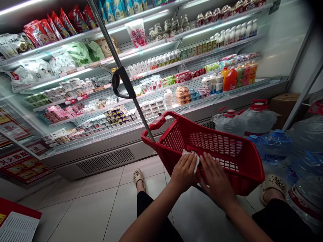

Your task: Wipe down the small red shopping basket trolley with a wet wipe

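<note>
A red plastic shopping basket on a pull rod (164, 157) stands in front of me, tilted, its slotted inside facing up. My left hand (183, 173) presses a crumpled white tissue (197, 163) against the near side of the basket, just at the rim. The tissue sticks out above and beside the fingers. To its right, my right hand (216, 179) lies with stretched fingers against the same side of the basket. Nothing shows in that hand. A metal rod with a black grip (128, 84) rises from the basket's left end.
Behind the basket runs an open refrigerated shelf (106, 146) with packaged dairy goods and drinks. Large water jugs (275, 144) stand on the floor at the right. My shoes (138, 176) flank the basket. A red item with a white grille (20, 225) is at lower left.
</note>
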The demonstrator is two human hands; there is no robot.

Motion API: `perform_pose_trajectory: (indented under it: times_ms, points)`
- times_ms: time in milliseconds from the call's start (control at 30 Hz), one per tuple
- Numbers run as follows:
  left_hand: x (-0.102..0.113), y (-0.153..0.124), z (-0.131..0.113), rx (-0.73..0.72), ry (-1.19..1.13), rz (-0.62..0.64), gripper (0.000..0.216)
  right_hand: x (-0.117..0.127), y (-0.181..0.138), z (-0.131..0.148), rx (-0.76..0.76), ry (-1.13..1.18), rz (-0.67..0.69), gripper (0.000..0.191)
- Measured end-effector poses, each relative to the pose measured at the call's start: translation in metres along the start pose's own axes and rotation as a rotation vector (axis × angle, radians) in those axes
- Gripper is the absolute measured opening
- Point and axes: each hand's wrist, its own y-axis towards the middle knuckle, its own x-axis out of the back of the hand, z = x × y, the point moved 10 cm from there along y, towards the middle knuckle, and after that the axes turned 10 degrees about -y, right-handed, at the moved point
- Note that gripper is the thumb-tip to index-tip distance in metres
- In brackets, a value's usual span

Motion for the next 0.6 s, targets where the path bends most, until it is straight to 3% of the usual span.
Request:
perform_pose_trajectory:
  times_ms: [100,167,300,367,433,533,600]
  points:
    - [0.001,-0.003,0.009,-0.018,0.033,0.022,0.06,-0.01,0.021,0.024,0.04,0.036,0.02,0.086]
    - [0.011,-0.01,0.035,0.006,0.069,0.028,0.06,-0.013,0.021,0.028,0.072,0.024,0.032,0.083]
    - [0.046,-0.031,0.105,0.225,0.153,-0.042,0.059,-0.015,0.013,0.02,0.08,0.004,0.059,0.076]
    - [0.057,-0.039,0.121,0.312,0.181,-0.088,0.057,-0.015,0.011,0.017,0.077,0.009,0.053,0.075]
    - [0.057,-0.041,0.114,0.299,0.174,-0.091,0.057,-0.017,0.009,0.016,0.068,0.012,0.043,0.075]
    - [0.044,-0.036,0.086,0.133,0.122,-0.018,0.059,-0.018,0.008,0.014,0.07,0.012,0.021,0.075]
    - [0.044,-0.036,0.082,0.112,0.114,-0.002,0.058,-0.017,0.006,0.014,0.09,0.012,0.007,0.075]
